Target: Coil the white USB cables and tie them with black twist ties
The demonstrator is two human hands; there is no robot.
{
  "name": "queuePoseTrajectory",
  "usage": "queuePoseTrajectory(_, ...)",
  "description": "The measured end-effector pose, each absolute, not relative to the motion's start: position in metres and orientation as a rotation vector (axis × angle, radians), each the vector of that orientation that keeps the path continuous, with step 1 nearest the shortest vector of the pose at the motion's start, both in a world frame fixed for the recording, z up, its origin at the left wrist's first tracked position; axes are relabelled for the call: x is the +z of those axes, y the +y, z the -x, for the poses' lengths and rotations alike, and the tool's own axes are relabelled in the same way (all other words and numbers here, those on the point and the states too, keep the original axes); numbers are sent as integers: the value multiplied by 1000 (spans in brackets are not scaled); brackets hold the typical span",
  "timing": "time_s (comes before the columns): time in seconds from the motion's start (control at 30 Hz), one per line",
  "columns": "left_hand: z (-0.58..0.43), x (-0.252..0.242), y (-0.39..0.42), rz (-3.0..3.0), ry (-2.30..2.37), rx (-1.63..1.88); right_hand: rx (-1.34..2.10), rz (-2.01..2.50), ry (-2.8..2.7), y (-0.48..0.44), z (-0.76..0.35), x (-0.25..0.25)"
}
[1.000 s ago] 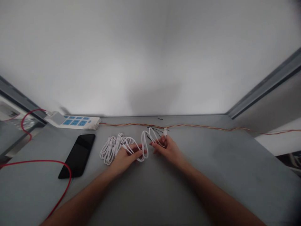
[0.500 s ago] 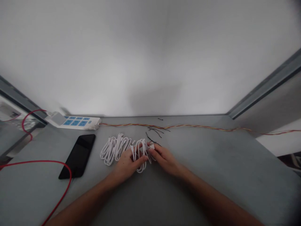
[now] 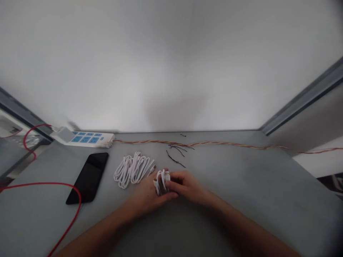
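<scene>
My left hand and my right hand meet low in the middle of the grey table top. Both grip a small bundle of white USB cable, wrapped into tight loops. A USB plug sticks up from the bundle beside my right fingers. A looser coil of white cable lies just beyond my left hand, with a small connector at its end. Whether the coil joins the bundle is hidden.
Thin black wires lie beyond my hands. A twisted multicoloured wire runs along the table's far edge. To the left lie a black smartphone, a white power strip with blue sockets and a red cable.
My hands have drawn together and lower on the table. The white cable loops they held are now wound into a tight bundle, and the loose coil has separated from them.
</scene>
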State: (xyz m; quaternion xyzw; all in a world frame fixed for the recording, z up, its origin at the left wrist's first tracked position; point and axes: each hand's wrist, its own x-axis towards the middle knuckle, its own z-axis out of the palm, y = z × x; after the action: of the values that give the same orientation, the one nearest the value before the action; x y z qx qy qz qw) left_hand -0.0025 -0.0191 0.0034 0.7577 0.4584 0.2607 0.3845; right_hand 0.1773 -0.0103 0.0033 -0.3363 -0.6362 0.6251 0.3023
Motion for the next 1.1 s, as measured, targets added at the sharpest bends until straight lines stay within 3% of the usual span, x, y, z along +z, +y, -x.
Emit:
queuePoseTrajectory(0.23, 3, 7, -21, -1943, 1138, 508, 1560, 842, -1906, -13, -180, 8)
queuePoseTrajectory(0.6, -2, -3, -30, -2090, 1248, 426, 1346, 1135, -1937, -15, -176, 4)
queuePoseTrajectory(0.83, 5, -8, -17, -2260, 1285, 589, 1225, 1295, -1616, -5, -179, -1)
queuePoseTrajectory(1.1, 2, 0, -21, -2200, 1178, 489, 1100, 1385, -1756, -6, -180, 1)
